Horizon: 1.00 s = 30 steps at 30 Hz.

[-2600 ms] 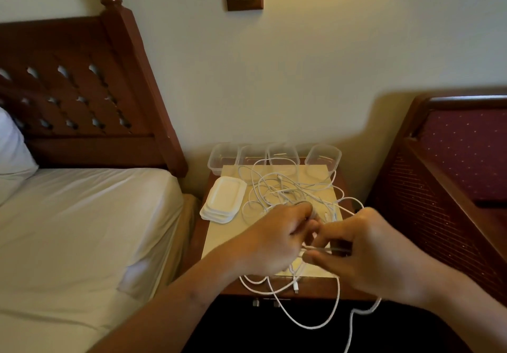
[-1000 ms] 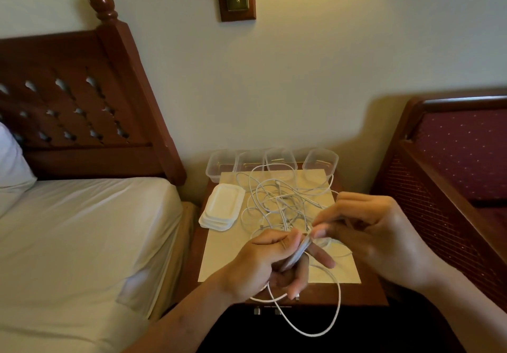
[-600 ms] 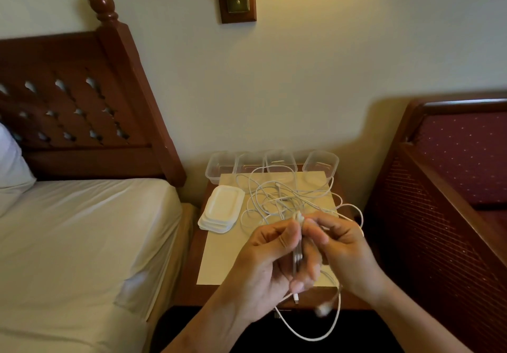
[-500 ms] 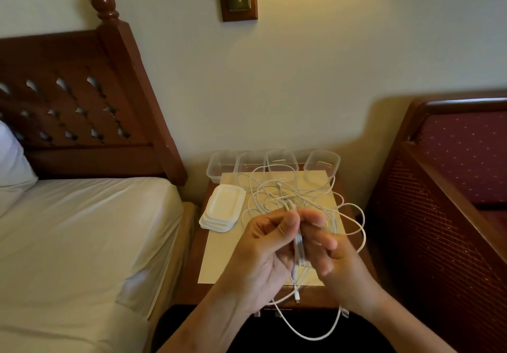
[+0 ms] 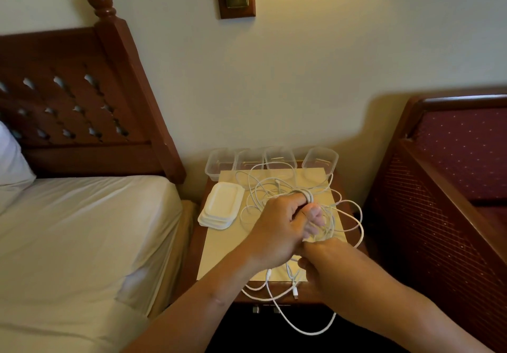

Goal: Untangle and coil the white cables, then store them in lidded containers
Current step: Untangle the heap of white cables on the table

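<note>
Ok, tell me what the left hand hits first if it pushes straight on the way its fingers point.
The left hand points up-right across the nightstand. It would likely meet the tangled white cables first; beyond them, the rightmost clear container. Depth is uncertain.

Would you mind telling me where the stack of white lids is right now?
In the head view, the stack of white lids sits on the nightstand's left side, just in front of the clear containers and left of the tangled cables.

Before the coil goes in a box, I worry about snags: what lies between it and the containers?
The tangled cables lie between the coil on the left hand and the open containers; loose strands run from the coil into that tangle.
</note>
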Each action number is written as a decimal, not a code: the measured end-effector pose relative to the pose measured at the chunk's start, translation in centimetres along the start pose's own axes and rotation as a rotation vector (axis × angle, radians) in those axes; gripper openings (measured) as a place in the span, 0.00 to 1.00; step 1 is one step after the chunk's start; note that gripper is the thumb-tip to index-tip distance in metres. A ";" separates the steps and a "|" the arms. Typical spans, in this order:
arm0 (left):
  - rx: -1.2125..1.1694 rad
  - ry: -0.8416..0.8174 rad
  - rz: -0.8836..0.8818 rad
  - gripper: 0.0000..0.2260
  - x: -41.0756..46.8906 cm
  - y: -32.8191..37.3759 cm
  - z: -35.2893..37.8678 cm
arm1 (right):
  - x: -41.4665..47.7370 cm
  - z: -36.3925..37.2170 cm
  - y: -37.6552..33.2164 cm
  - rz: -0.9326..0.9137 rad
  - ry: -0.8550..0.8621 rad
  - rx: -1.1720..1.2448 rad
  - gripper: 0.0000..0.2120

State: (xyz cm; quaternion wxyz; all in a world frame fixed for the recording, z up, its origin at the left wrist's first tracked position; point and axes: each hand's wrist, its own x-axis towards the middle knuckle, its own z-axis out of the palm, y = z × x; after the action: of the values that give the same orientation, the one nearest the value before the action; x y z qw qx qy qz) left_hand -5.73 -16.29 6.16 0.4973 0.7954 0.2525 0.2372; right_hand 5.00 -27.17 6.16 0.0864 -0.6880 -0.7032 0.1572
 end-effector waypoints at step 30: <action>-0.644 -0.134 -0.157 0.18 -0.9 0.5 -1.7 | 2.8 -0.1 2.5 -0.127 0.840 0.686 0.06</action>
State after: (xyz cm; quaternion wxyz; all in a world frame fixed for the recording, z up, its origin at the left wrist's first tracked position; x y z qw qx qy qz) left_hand -7.47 -15.89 7.13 0.7553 0.5893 0.1918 0.2130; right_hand 7.24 -24.41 5.10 0.5886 -0.5801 -0.5567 0.0839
